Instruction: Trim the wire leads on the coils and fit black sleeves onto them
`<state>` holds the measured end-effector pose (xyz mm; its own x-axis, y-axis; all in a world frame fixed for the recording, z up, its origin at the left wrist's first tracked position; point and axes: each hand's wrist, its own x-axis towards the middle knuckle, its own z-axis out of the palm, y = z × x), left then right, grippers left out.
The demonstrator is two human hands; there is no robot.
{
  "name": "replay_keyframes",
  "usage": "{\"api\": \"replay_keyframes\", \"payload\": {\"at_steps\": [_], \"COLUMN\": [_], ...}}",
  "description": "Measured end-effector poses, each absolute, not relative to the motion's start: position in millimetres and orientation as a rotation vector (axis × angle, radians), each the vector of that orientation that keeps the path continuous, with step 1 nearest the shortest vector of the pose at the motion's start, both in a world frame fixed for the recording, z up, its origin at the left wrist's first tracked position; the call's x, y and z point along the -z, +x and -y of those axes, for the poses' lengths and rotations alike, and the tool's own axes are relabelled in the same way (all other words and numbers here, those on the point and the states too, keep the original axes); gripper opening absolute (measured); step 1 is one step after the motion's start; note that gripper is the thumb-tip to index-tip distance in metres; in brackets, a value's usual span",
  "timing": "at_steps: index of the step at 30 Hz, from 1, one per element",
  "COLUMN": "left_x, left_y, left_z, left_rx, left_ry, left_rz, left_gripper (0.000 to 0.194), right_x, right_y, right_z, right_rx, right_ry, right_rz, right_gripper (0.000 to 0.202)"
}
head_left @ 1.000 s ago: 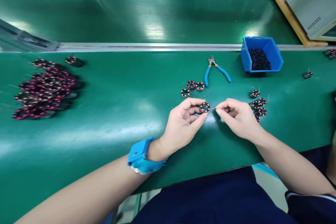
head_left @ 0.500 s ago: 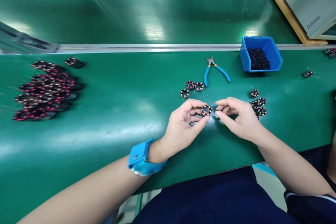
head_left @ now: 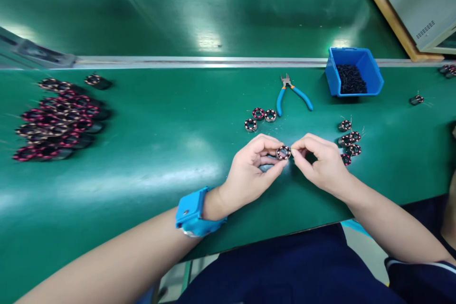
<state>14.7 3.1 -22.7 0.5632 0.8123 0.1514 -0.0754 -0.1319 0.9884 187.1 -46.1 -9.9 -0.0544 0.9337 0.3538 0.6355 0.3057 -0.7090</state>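
Note:
Between the thumb and fingers of my left hand is a small ring-shaped motor stator wound with copper wire, its round opening facing up. A blue band circles the left wrist. My right hand pinches thumb and forefinger together right at the stator's right edge; whatever is between those fingertips is too small to make out. Just beyond my left hand lie three loose stators, one with redder windings. Several more stators with thin wire ends sit past my right hand.
Blue-handled cutting pliers lie open behind the hands. To their right stands a blue bin of small black pieces. Many stators are grouped at the left. A metal rail crosses behind; a grey machine occupies the far right corner.
The fingers of my right hand have closed from slightly apart into a pinch beside the stator. My left hand has shifted a little to the right with the stator.

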Motion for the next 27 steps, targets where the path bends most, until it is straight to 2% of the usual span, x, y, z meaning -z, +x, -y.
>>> {"api": "replay_keyframes", "payload": {"at_steps": [6, 12, 15, 18, 20, 21, 24, 27], "left_x": [28.0, 20.5, 14.5, 18.6, 26.4, 30.3, 34.6, 24.5], "left_y": [14.3, 11.8, -0.4, -20.8, -34.4, -40.0, -48.8, -40.8], "left_z": [-2.1, -3.2, -24.8, -63.3, -88.8, -98.7, -110.1, -95.3], "left_rx": [-0.935, -1.059, -1.290, -1.494, -1.407, -1.257, -0.950, -1.194], "left_ry": [1.634, 1.835, 1.934, 1.888, 1.953, 1.999, 2.159, 2.396], "left_rz": [-0.639, -0.696, -0.904, -1.201, -1.450, -1.538, -1.627, -1.514], "left_gripper": [0.020, 0.021, 0.026, 0.035, 0.033, 0.032, 0.029, 0.043], "right_x": [10.2, 0.8, -13.0, -23.4, -24.1, -22.5, -12.9, -3.4], "right_y": [183.4, 173.5, 198.2, 257.2, 301.4, 320.0, 350.4, 349.0], "right_z": [51.4, 59.7, 42.3, 4.4, -25.0, -38.9, -72.4, -91.3], "right_rx": [-0.445, -0.403, -0.191, 0.113, 0.215, 0.220, 0.086, 0.017], "right_ry": [-1.481, -1.429, -1.444, -1.661, -1.905, -2.037, -2.297, -2.315], "right_rz": [1.799, 1.884, 1.859, 1.684, 1.563, 1.522, 1.553, 1.602], "right_gripper": [0.013, 0.026, 0.028, 0.025, 0.026, 0.024, 0.021, 0.023]}}
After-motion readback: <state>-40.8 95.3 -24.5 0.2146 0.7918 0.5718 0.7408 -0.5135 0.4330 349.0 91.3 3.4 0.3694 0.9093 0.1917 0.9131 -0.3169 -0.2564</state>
